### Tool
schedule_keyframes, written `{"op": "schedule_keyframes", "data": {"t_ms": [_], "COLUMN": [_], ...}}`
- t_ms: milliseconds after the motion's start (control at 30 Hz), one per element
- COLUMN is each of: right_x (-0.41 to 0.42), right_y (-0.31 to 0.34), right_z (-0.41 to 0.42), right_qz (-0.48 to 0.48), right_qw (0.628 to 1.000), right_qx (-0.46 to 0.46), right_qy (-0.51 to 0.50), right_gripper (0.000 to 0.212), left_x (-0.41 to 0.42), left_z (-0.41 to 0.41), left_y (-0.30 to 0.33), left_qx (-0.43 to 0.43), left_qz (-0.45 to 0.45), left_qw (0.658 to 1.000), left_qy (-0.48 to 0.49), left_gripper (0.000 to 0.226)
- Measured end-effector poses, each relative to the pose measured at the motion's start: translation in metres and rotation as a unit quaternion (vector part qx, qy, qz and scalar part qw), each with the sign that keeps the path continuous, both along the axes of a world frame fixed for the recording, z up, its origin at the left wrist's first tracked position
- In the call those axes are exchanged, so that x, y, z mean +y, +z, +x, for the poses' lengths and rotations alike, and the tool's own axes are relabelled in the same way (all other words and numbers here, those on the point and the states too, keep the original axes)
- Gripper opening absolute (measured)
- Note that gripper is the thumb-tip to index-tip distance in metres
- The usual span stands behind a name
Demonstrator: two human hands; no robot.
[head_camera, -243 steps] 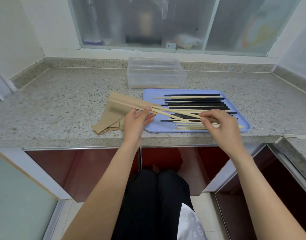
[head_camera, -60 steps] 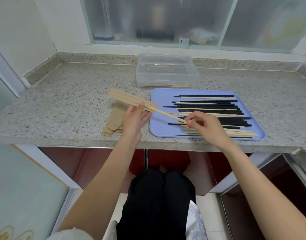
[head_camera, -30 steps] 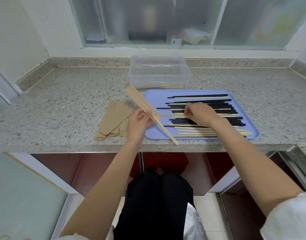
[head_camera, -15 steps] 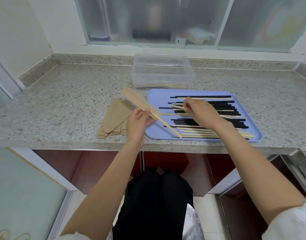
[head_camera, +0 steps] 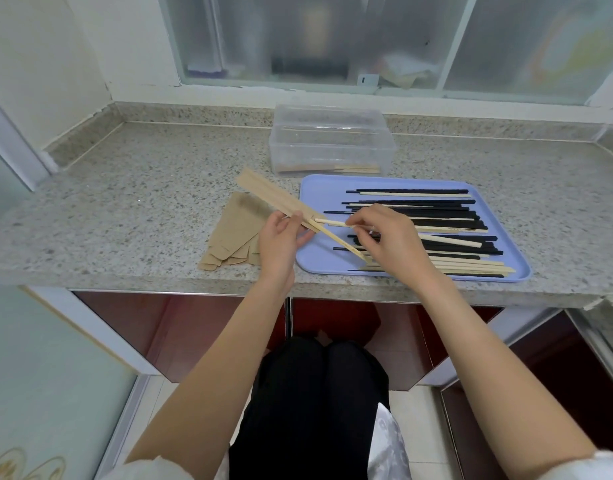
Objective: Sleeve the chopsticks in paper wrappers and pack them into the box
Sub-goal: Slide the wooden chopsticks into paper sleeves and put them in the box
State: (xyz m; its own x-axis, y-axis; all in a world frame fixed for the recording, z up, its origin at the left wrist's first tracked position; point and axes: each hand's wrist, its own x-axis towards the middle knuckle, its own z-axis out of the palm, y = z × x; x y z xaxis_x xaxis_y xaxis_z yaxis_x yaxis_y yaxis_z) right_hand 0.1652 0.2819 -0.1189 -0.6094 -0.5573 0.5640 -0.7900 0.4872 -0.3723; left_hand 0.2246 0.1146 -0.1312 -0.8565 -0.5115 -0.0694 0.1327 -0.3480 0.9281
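A person's left hand point(head_camera: 280, 237) pinches a brown paper wrapper point(head_camera: 273, 199) near its open mouth, one bamboo chopstick point(head_camera: 339, 240) already jutting out toward the lower right. The right hand point(head_camera: 384, 233) pinches a second bamboo chopstick point(head_camera: 332, 222), lying left-right, its tip just beside that mouth, over the blue tray point(head_camera: 318, 199). The clear plastic box point(head_camera: 332, 147) sits behind.

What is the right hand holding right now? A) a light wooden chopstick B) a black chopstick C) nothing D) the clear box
A: the right hand pinches a light wooden chopstick, its tip pointing at the open end of the paper wrapper held in the left hand. The black chopsticks lie on the blue tray.
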Motion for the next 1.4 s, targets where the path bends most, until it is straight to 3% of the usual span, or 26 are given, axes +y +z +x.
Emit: {"op": "schedule_keyframes", "data": {"t_ms": [300,500,700,1033,1400], "right_x": [-0.015,-0.009,0.048,0.038,-0.005], "right_y": [0.001,0.012,0.008,0.001,0.003], "right_z": [0.007,0.018,0.014,0.012,0.023], "right_qz": [-0.018,-0.051,-0.008,-0.162,-0.287], "right_qw": [0.999,0.978,0.941,0.921,0.824], "right_qx": [0.008,-0.2,-0.327,-0.337,-0.483], "right_qy": [-0.028,-0.025,-0.088,-0.106,-0.077], "right_gripper": [0.015,0.019,0.026,0.004,0.012], "left_x": [0.005,-0.001,-0.021,-0.013,-0.003], "left_z": [0.003,0.0,-0.002,-0.002,-0.007], "left_y": [-0.001,0.003,0.011,0.011,0.004], "left_qx": [0.005,0.002,0.012,0.018,0.021], "left_qz": [0.019,0.067,0.102,0.11,0.072], "left_qw": [1.0,0.998,0.991,0.992,0.996], "left_qy": [-0.009,0.022,0.088,0.06,0.039], "left_gripper": [0.008,0.008,0.006,0.004,0.013]}}
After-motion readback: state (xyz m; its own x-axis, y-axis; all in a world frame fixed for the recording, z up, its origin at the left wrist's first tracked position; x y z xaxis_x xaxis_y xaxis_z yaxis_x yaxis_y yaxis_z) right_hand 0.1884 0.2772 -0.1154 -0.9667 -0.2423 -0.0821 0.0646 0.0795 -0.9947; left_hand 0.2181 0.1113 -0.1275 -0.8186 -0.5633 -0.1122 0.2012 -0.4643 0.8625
